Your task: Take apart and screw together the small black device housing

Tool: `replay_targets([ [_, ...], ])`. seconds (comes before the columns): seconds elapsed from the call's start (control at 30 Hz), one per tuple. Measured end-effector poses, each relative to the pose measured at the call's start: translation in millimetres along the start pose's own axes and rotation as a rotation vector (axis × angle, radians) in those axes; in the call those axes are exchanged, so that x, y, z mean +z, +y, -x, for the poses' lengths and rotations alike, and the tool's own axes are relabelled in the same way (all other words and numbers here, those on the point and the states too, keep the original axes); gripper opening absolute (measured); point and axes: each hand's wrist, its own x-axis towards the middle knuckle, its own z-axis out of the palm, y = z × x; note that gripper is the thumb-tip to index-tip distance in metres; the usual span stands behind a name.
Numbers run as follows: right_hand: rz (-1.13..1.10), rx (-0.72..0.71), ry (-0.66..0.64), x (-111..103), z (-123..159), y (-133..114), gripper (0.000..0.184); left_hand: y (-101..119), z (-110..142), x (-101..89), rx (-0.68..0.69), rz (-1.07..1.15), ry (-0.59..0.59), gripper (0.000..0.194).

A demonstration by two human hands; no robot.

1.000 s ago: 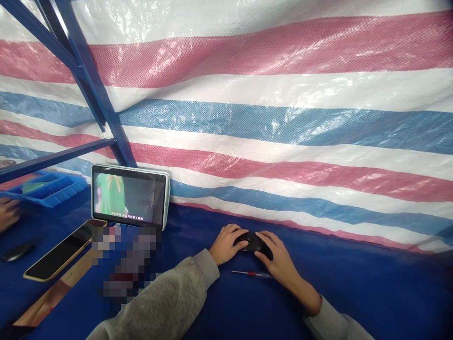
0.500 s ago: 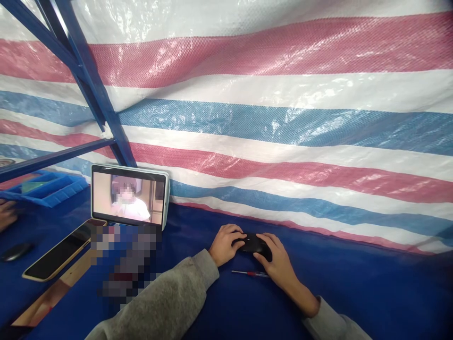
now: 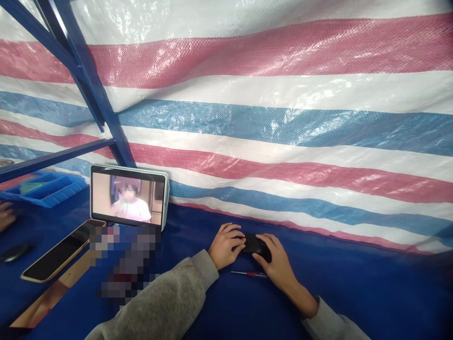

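A small black rounded device [image 3: 255, 244], like a computer mouse, lies on the blue table cover. My left hand [image 3: 225, 245] grips its left side with curled fingers. My right hand [image 3: 276, 261] is wrapped over its right side. A thin screwdriver [image 3: 247, 273] with a red handle lies on the cover just in front of both hands, touching neither.
A tablet [image 3: 129, 197] showing a video leans against the striped tarpaulin [image 3: 269, 123]. A dark phone [image 3: 56, 256] lies on a wooden board at left. Farther left are a blue tray [image 3: 46, 188], a black mouse [image 3: 13, 251] and another person's hand [image 3: 6, 215]. Blue steel beams [image 3: 88, 89] cross the upper left.
Both hands stay on the black device with only slight finger shifts. The picture on the tablet has changed from a green-haired figure to a different scene.
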Motion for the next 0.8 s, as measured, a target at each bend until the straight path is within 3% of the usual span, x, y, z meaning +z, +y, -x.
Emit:
replay_targets([
  [0.17,0.002,-0.005,-0.002,0.0,-0.5,0.4,0.042,2.2,-1.0,-1.8,-0.054,0.030,-0.004,0.015],
  [0.2,0.003,-0.007,-0.007,0.1,-0.6,0.6,0.042,2.2,-1.3,-2.1,-0.064,0.038,-0.031,0.021],
  [0.3,-0.005,-0.019,-0.037,0.2,-0.5,1.1,0.043,1.4,-1.7,-2.3,-0.083,0.041,-0.162,0.069],
  [0.37,-0.014,-0.029,-0.056,0.1,-0.2,1.0,0.044,0.6,-1.4,-1.7,-0.106,0.041,-0.220,0.081],
  [0.5,-0.023,-0.028,-0.065,-0.8,0.5,0.6,0.044,-0.3,-0.9,-0.7,-0.120,0.073,-0.234,0.076],
  [0.8,-0.058,-0.043,0.011,0.3,0.8,4.0,0.044,-0.2,-0.9,-3.1,-0.231,0.121,-0.267,0.085],
])
